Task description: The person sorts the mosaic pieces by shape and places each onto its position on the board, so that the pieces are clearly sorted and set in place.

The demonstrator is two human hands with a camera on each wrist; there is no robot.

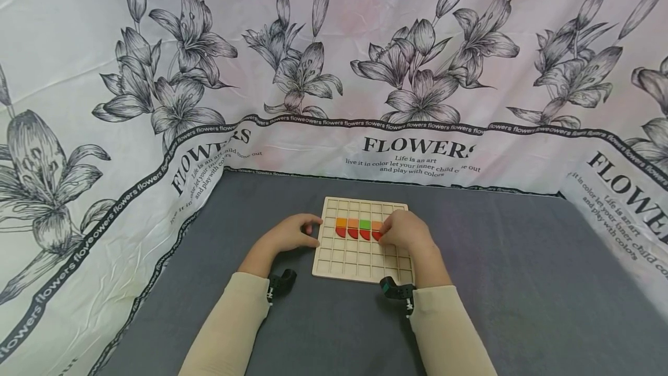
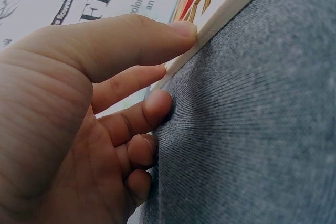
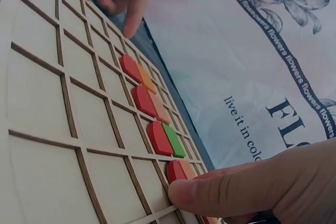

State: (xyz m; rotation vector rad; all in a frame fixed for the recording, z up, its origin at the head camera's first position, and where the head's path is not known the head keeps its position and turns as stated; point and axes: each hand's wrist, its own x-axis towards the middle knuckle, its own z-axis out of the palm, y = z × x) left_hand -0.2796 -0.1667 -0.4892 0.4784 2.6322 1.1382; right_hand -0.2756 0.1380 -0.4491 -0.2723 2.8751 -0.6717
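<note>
A square wooden grid board (image 1: 341, 268) lies on the grey cloth. Across it runs a row of red quarter-round tiles (image 3: 159, 137), each beside a square tile: orange (image 1: 341, 222), light orange, green (image 1: 365, 224) and light orange. My left hand (image 1: 286, 233) is at the board's left edge; in the left wrist view the thumb and index finger touch the rim at separate spots, other fingers loosely bent. Over the row's right end, my right hand (image 1: 409, 230) pinches a red tile (image 3: 210, 220), mostly hidden beneath the thumb.
Dark grey cloth (image 1: 522, 283) covers the surface around the board. A white flower-printed sheet (image 1: 334, 149) stands behind it and along both sides. Each wrist wears a black camera (image 1: 282, 282) on a band.
</note>
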